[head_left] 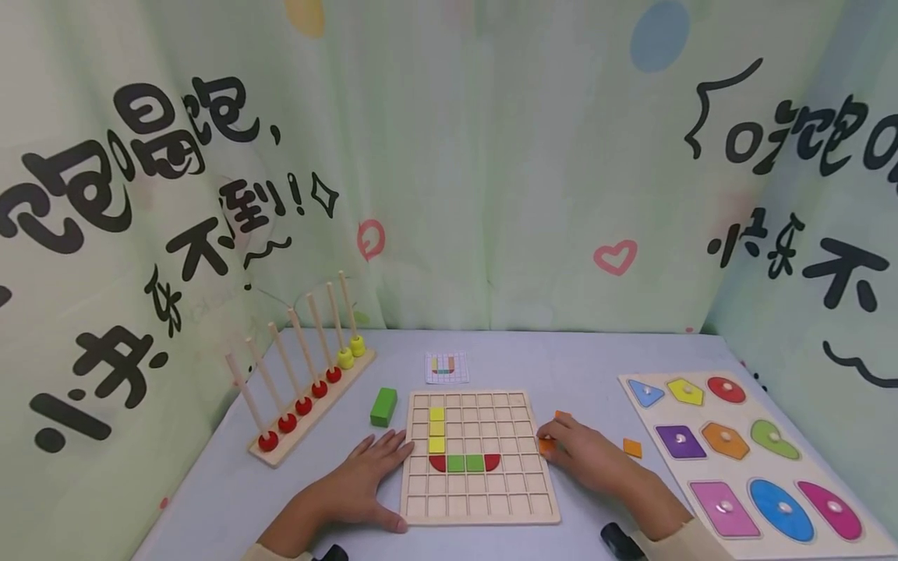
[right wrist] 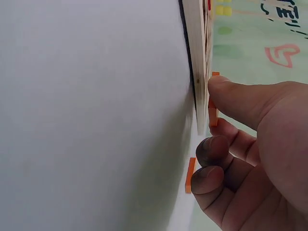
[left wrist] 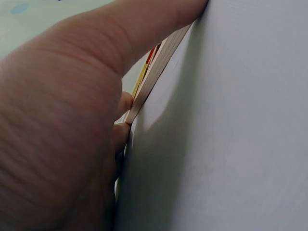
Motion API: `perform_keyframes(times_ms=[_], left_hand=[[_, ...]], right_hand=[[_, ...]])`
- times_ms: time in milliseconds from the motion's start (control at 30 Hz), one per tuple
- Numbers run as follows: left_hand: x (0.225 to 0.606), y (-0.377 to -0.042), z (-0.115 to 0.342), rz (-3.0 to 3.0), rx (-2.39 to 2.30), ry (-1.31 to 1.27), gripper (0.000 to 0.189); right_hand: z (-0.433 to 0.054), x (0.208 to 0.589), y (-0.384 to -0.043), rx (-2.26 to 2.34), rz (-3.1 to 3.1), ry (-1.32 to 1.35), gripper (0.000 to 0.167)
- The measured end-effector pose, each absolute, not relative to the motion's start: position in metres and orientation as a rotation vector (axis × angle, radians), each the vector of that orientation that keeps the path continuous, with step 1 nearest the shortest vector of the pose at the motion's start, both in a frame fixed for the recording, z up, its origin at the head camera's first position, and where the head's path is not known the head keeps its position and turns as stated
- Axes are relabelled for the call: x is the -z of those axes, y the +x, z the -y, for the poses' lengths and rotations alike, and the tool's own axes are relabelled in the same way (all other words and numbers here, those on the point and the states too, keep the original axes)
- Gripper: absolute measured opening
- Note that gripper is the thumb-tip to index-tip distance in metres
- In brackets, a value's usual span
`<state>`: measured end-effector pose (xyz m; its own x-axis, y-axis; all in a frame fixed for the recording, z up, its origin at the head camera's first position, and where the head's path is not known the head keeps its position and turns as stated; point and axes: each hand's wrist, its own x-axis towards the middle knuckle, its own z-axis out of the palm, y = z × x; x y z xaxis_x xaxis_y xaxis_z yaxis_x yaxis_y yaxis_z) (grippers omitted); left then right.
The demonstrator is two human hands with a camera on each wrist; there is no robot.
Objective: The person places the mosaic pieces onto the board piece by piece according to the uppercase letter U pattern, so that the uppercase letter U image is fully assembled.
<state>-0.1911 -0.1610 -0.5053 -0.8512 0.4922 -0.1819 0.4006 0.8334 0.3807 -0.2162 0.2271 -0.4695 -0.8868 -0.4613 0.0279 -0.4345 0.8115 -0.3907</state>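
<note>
One orange piece (right wrist: 213,117), at least, the right hand (head_left: 585,453) pinches; the unclenched left hand (head_left: 363,481) touches the grid board (head_left: 515,499). Placing seems underway; the next move needs careful aligning.

Left hand (head_left: 361,485) splayed (right hand (head_left: 584,453) pinching)

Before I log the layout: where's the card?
Head view: the card lies just past the far edge of the board, left of centre, with the green block nearer and to the card's left.
</note>
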Motion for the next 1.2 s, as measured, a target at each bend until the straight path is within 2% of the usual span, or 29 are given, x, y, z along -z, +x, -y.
perform_keyframes(times_ms=[1200], left_hand=[[0.5, -0.189, 0.159, -2.731, -0.503, 0.664, 0.117]], right_hand=[[-0.169, 0.468, -0.224, 0.629, -2.848, -0.827, 0.025]])
